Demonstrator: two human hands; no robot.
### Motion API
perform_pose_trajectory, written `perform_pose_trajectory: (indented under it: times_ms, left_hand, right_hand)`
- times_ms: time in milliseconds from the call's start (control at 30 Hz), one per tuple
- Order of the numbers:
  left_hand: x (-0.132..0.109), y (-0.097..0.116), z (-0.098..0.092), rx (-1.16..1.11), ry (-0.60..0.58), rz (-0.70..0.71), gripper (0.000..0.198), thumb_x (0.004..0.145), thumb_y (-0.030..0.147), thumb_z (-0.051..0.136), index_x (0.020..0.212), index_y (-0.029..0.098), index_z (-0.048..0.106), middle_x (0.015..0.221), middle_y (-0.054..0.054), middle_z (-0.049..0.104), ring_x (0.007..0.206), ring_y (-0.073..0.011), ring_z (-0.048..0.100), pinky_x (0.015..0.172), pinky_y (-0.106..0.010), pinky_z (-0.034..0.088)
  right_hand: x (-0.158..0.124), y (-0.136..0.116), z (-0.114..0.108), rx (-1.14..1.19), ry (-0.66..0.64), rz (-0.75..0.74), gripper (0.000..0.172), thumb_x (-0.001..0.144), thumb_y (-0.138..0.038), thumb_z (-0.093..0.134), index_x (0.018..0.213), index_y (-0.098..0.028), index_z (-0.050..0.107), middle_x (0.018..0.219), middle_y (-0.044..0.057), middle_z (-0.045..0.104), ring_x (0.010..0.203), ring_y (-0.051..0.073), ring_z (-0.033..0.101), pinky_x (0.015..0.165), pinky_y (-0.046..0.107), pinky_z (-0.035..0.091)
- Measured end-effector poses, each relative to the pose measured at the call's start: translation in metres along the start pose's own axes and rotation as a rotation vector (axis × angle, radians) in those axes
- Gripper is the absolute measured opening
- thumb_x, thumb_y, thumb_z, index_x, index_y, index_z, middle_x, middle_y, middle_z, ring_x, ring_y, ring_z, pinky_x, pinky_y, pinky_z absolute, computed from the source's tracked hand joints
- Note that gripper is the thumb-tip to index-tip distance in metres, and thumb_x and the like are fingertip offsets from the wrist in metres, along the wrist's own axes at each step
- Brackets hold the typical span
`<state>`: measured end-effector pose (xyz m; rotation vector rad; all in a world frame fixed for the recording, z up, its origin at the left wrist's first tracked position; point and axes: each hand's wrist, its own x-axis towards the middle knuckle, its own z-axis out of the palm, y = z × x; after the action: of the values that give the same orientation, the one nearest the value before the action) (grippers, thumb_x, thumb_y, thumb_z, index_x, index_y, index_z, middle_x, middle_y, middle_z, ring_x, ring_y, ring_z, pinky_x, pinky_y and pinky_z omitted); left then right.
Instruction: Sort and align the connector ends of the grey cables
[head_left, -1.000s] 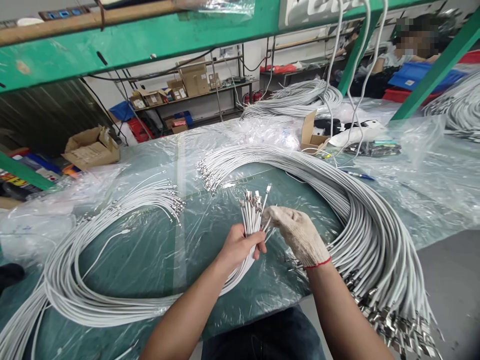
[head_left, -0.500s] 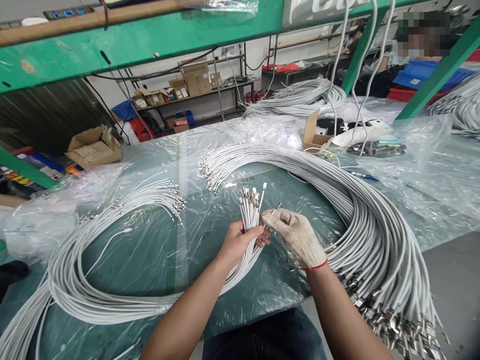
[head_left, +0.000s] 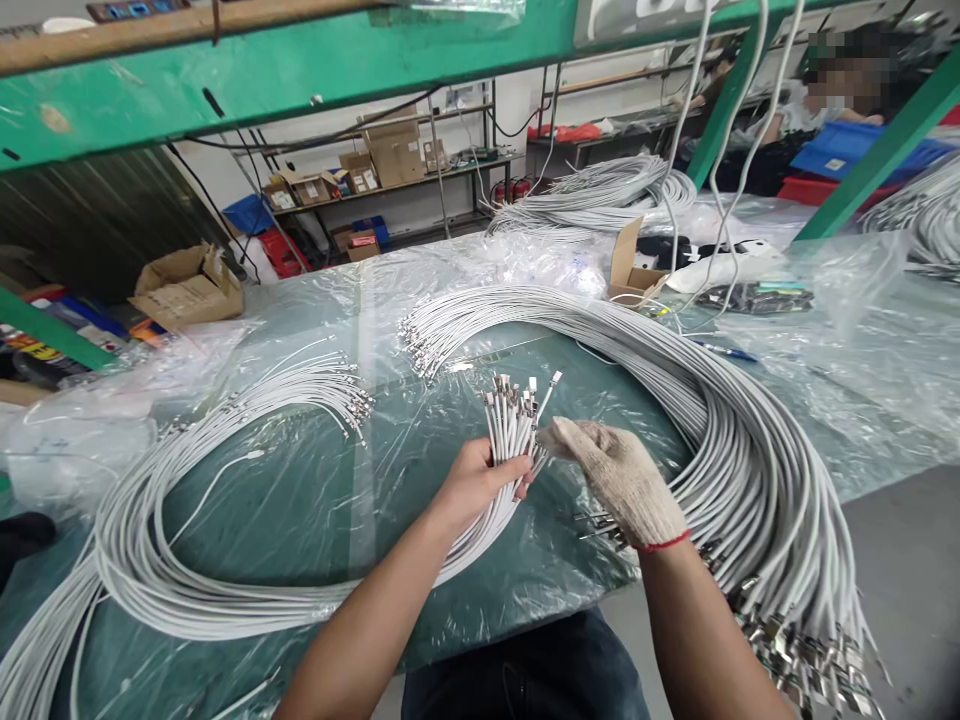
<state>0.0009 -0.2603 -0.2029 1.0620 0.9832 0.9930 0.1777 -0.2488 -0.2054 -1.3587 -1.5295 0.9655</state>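
Low in the frame's centre, the bare left hand (head_left: 476, 480) is closed around a thin bundle of white round cables with metal plug ends (head_left: 512, 425), the plugs fanning upward. Just beside it to the right, the right hand in a knitted cream cotton glove with a red cuff edge (head_left: 619, 480) pinches a single white cable (head_left: 553, 382) touching that bundle.

Both work above the green tabletop under crinkled clear plastic film (head_left: 397, 470). A thick smooth arc of white cables (head_left: 750, 470) sweeps round the right side, its shiny metal ends bristling at the lower right. A thinner looped coil of white cables (head_left: 150, 560) fills the lower left.

Further back, right of centre, stands a small open brown cardboard box (head_left: 628, 275); I cannot tell what is in it. At the left edge sits a larger open cardboard box (head_left: 187, 290), flaps rumpled. In the upper centre, a metal shelf (head_left: 420, 185) carries more cardboard boxes (head_left: 390, 160).
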Motion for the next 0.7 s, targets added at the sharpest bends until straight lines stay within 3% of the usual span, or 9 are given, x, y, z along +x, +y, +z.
perform_pose_trajectory:
  times_ms: [100, 367, 567, 700]
  left_hand:
    - [0.001, -0.003, 0.002, 0.015, 0.022, 0.002, 0.027, 0.064, 0.033, 0.080, 0.067, 0.013, 0.063, 0.059, 0.000, 0.059, 0.050, -0.0099, 0.052, 0.054, -0.025, 0.041]
    - [0.000, -0.001, 0.003, -0.061, 0.027, -0.012, 0.030, 0.065, 0.037, 0.080, 0.067, 0.012, 0.064, 0.058, -0.001, 0.058, 0.051, -0.0095, 0.050, 0.053, -0.025, 0.040]
    - [-0.001, -0.001, 0.003, -0.037, 0.069, -0.020, 0.031, 0.063, 0.036, 0.083, 0.070, 0.012, 0.065, 0.061, -0.001, 0.059, 0.056, -0.0107, 0.053, 0.054, -0.025, 0.041]
    - [-0.002, -0.001, 0.004, -0.021, 0.097, -0.031, 0.031, 0.063, 0.036, 0.083, 0.071, 0.012, 0.065, 0.062, -0.002, 0.060, 0.056, -0.0109, 0.054, 0.054, -0.024, 0.043]
  right_hand:
    - [-0.004, -0.008, 0.006, 0.171, -0.097, -0.038, 0.046, 0.077, -0.063, 0.067, 0.068, -0.017, 0.067, 0.062, 0.004, 0.061, 0.058, 0.017, 0.051, 0.052, 0.027, 0.037]
    - [-0.005, -0.013, 0.006, 0.210, -0.107, -0.034, 0.042, 0.078, -0.057, 0.068, 0.070, -0.017, 0.067, 0.074, 0.005, 0.067, 0.065, 0.017, 0.055, 0.057, 0.027, 0.042]
    - [0.001, -0.010, 0.006, 0.229, 0.005, 0.012, 0.047, 0.077, -0.060, 0.068, 0.079, -0.013, 0.073, 0.075, 0.007, 0.070, 0.072, 0.021, 0.061, 0.061, 0.028, 0.046]
    - [0.002, -0.013, 0.012, 0.077, 0.164, -0.105, 0.044, 0.077, -0.058, 0.068, 0.086, -0.016, 0.076, 0.092, 0.010, 0.074, 0.084, 0.025, 0.066, 0.075, 0.033, 0.050]
